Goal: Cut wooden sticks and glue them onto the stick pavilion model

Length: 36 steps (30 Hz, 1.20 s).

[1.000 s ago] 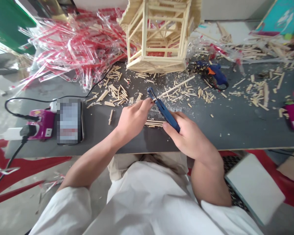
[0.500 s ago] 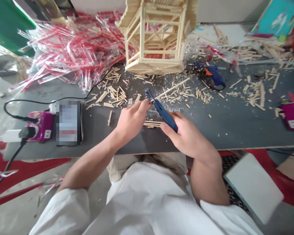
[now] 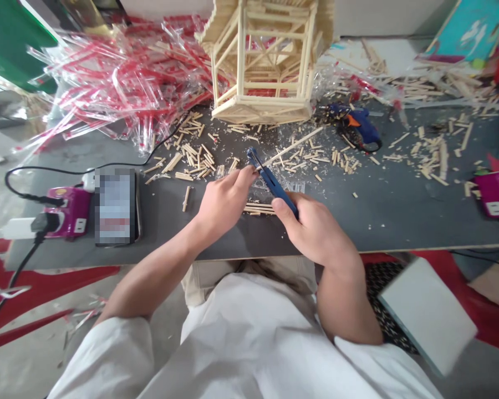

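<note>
My left hand (image 3: 224,197) is closed, its fingers pinching the near end of a thin wooden stick (image 3: 295,147). The stick slants up to the right and crosses the head of a blue-handled cutter (image 3: 276,185). Wrapped around the cutter's handles is my right hand (image 3: 316,224), with the thumb lying along the near side. The cutter's head is right beside my left fingertips. Below it, several longer sticks (image 3: 258,209) lie side by side on the table between my hands.
A wooden stick-built model house (image 3: 274,102) stands at the back. Red-and-clear plastic wrappers (image 3: 128,83) pile up left of it, a blue glue gun (image 3: 363,127) lies right. Cut stick pieces (image 3: 195,158) litter the grey table. A phone (image 3: 115,208) and purple power socket (image 3: 69,213) sit left.
The cutter's handles have drawn closer together in my right hand, which has shifted slightly. My left hand and the stick stay nearly in place.
</note>
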Motion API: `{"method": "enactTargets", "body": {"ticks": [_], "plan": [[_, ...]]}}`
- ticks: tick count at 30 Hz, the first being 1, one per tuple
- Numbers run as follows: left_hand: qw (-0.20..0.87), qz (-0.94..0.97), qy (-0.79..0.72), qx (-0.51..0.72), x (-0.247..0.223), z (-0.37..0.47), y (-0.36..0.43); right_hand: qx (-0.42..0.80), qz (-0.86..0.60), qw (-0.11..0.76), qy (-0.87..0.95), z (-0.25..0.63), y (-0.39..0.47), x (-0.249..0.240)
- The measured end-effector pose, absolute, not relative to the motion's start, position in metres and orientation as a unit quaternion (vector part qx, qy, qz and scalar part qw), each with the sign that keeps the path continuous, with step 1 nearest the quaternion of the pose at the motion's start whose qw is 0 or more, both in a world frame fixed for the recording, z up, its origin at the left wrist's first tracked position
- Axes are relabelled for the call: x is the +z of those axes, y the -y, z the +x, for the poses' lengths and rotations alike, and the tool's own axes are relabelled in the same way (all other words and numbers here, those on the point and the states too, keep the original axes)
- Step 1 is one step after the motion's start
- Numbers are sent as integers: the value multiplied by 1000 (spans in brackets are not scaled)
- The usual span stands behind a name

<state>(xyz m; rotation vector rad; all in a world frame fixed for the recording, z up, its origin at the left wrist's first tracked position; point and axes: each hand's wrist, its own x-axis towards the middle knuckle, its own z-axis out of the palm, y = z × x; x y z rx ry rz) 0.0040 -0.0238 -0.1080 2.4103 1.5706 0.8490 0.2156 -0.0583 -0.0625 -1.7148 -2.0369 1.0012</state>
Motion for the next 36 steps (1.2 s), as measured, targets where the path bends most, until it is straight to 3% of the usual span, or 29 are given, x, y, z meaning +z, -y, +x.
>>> {"method": "enactTargets", "body": {"ticks": [11, 25, 36], "plan": [[-40, 800, -556, 220, -99, 8, 32, 369, -581, 73, 722, 223, 40, -52], [39, 825, -560, 72, -88, 15, 36, 364, -576, 15, 732, 232, 43, -46], [-26, 836, -527, 154, -102, 20, 42, 301, -556, 12, 775, 243, 42, -52]]}}
